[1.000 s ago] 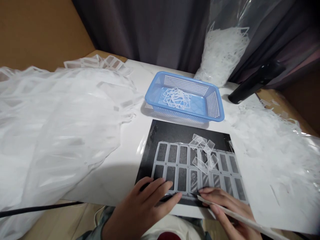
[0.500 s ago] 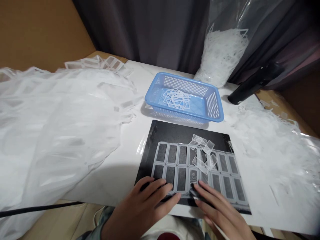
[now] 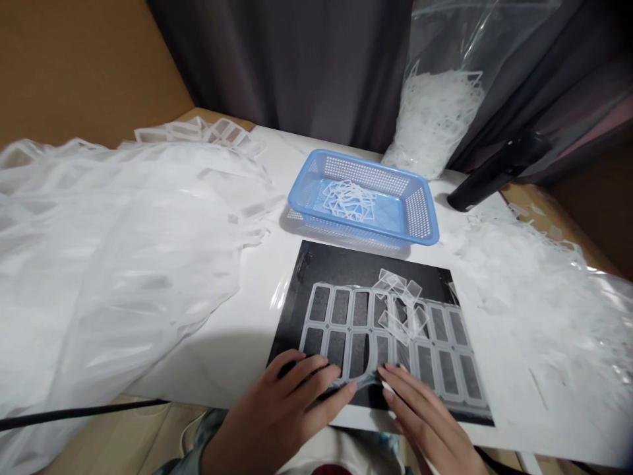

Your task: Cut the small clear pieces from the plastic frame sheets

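The fingers of the left hand (image 3: 291, 396) lie spread and flat, not closed on anything, with their tips on the lower left of a translucent, pale grey moulded sheet of rectangular windows (image 3: 330, 307). The fingertips of the right hand (image 3: 428, 422) sit on the sheet's near edge, curved and slightly apart; from my remote view I cannot tell whether they pinch it. Between the hands, that edge bows up and away from the matte black rectangular mat (image 3: 366, 260) beneath it. I judge the step in hand to be easing this edge off the mat, and the next move seems to call for a steady, even hold along it.

The sheet lies on the mat, its long axis running left to right across my view and its narrow windows pointing away from the person in two rows. Loose clear square frames (image 3: 400, 310) lie heaped on its upper right. Beyond the mat, a shallow blue perforated plastic basket (image 3: 363, 165) holds a small tangle of similar frames. To the left and right, drifts of white translucent film (image 3: 123, 284) spread over the white table (image 3: 277, 152). A clear plastic bag of white scraps (image 3: 432, 119) stands behind, beside a black handle (image 3: 499, 171).
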The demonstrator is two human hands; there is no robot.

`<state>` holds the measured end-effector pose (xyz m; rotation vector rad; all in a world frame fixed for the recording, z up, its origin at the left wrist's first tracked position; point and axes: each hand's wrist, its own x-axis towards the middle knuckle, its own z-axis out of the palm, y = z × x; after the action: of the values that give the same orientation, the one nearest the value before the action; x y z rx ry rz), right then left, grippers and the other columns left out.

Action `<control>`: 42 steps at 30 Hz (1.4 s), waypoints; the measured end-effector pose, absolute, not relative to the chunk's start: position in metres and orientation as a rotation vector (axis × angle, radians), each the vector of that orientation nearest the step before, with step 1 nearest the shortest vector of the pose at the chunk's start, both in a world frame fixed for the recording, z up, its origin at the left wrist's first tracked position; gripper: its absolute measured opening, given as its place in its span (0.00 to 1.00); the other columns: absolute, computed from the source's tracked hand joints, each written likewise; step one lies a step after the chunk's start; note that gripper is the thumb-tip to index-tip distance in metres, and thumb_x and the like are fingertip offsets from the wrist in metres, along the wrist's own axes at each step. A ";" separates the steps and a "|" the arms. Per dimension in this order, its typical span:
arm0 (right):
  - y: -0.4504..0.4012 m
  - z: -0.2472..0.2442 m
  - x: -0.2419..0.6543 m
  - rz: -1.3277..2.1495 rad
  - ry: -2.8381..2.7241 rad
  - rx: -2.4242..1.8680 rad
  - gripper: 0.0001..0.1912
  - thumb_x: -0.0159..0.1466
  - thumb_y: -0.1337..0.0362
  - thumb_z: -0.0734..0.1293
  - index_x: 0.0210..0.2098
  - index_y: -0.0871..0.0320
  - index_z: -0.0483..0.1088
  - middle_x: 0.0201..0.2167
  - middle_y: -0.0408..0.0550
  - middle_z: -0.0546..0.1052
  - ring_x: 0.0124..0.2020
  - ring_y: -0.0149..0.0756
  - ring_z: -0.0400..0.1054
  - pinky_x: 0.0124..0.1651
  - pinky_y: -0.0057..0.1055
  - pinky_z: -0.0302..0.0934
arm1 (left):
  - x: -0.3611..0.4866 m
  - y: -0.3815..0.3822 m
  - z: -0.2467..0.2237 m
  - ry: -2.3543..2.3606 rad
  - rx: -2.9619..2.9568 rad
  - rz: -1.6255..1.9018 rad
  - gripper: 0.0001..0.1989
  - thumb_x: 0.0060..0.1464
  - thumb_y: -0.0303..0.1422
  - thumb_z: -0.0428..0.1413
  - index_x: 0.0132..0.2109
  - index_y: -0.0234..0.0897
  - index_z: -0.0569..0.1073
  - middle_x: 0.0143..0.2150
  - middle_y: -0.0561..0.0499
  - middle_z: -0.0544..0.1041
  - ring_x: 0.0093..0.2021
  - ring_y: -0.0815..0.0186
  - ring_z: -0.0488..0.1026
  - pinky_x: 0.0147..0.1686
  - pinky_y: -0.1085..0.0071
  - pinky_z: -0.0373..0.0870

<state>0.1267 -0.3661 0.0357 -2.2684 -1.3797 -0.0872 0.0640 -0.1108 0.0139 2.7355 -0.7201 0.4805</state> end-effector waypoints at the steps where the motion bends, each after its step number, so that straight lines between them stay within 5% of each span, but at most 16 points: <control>1: -0.367 0.033 0.125 -0.086 -1.373 -2.283 0.31 0.74 0.48 0.49 0.62 0.64 0.63 0.57 0.61 0.71 0.62 0.47 0.61 0.58 0.39 0.62 | 0.064 -0.111 0.014 -0.718 2.733 0.482 0.13 0.70 0.33 0.47 0.55 0.45 0.73 0.49 0.53 0.72 0.52 0.65 0.65 0.54 0.62 0.53; 9: -0.367 0.014 0.117 -0.097 -1.351 -2.330 0.30 0.74 0.48 0.50 0.66 0.63 0.58 0.61 0.62 0.66 0.66 0.47 0.56 0.58 0.40 0.64 | 0.063 -0.110 0.013 -0.725 2.714 0.499 0.15 0.66 0.27 0.49 0.56 0.44 0.72 0.50 0.51 0.71 0.53 0.64 0.65 0.55 0.62 0.54; 17: -0.363 0.005 0.111 -0.214 -1.269 -2.366 0.19 0.74 0.63 0.57 0.63 0.55 0.63 0.63 0.56 0.64 0.67 0.47 0.52 0.58 0.41 0.63 | 0.060 -0.107 0.011 -0.690 2.756 0.443 0.25 0.57 0.27 0.57 0.60 0.49 0.69 0.51 0.52 0.71 0.49 0.62 0.65 0.50 0.63 0.58; 22: -0.368 -0.014 0.115 -0.504 -1.219 -2.300 0.18 0.73 0.61 0.58 0.60 0.49 0.66 0.61 0.51 0.67 0.66 0.46 0.54 0.57 0.36 0.65 | 0.060 -0.103 0.004 -0.727 2.769 0.453 0.30 0.54 0.26 0.58 0.63 0.49 0.65 0.49 0.49 0.70 0.48 0.59 0.66 0.47 0.62 0.62; 29: -0.367 -0.004 0.121 -0.633 -1.031 -2.307 0.18 0.74 0.64 0.53 0.59 0.55 0.66 0.62 0.53 0.66 0.67 0.45 0.53 0.59 0.36 0.64 | 0.057 -0.102 0.002 -0.688 2.786 0.346 0.29 0.55 0.29 0.59 0.62 0.50 0.65 0.52 0.49 0.71 0.49 0.59 0.67 0.49 0.62 0.64; 35: -0.390 0.021 0.135 -0.836 -0.680 -2.227 0.16 0.72 0.70 0.54 0.54 0.58 0.67 0.57 0.54 0.70 0.59 0.44 0.65 0.59 0.41 0.62 | 0.055 -0.091 0.004 -0.614 2.728 0.404 0.34 0.50 0.21 0.56 0.64 0.45 0.60 0.56 0.50 0.72 0.51 0.59 0.69 0.55 0.59 0.62; 42: -0.434 0.026 0.150 -0.937 -0.393 -2.282 0.16 0.72 0.59 0.58 0.54 0.56 0.70 0.50 0.52 0.73 0.50 0.43 0.70 0.54 0.38 0.63 | 0.056 -0.068 0.020 -0.530 2.821 0.426 0.37 0.57 0.44 0.59 0.69 0.45 0.54 0.62 0.49 0.69 0.56 0.54 0.69 0.55 0.57 0.63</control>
<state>0.1496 -0.4336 0.0257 -2.2825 -0.3932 -0.9371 0.0558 -0.0683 0.0201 2.8205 -0.5296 0.4257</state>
